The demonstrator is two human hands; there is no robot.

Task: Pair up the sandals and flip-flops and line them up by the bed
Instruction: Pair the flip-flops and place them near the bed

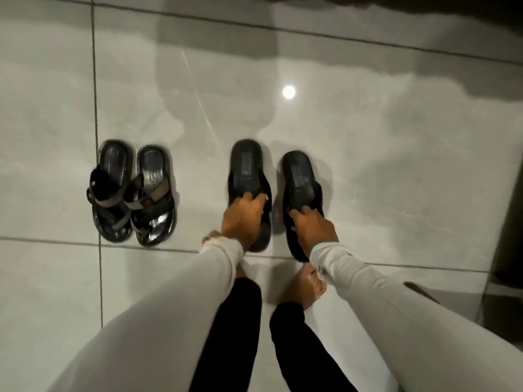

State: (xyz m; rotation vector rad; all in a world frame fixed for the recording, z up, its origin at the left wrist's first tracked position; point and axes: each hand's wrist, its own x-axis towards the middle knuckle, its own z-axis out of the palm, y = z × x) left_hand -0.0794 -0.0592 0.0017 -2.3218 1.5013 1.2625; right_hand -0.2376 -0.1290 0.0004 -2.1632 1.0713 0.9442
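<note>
Two black flip-flops lie side by side on the pale tiled floor, heels pointing away from me. My left hand [244, 219] grips the strap end of the left flip-flop [246, 168]. My right hand [314, 227] grips the strap end of the right flip-flop [300, 179]. A small gap separates the two. To the left stands a pair of black sandals with olive straps: the left sandal [113, 190] and the right sandal [155, 193] touch each other.
Glossy grey floor tiles [368, 137] with dark grout lines fill the view. My bare feet [305, 287] and dark trouser legs stand just behind the flip-flops. A dark edge, perhaps furniture [506, 222], runs down the right side.
</note>
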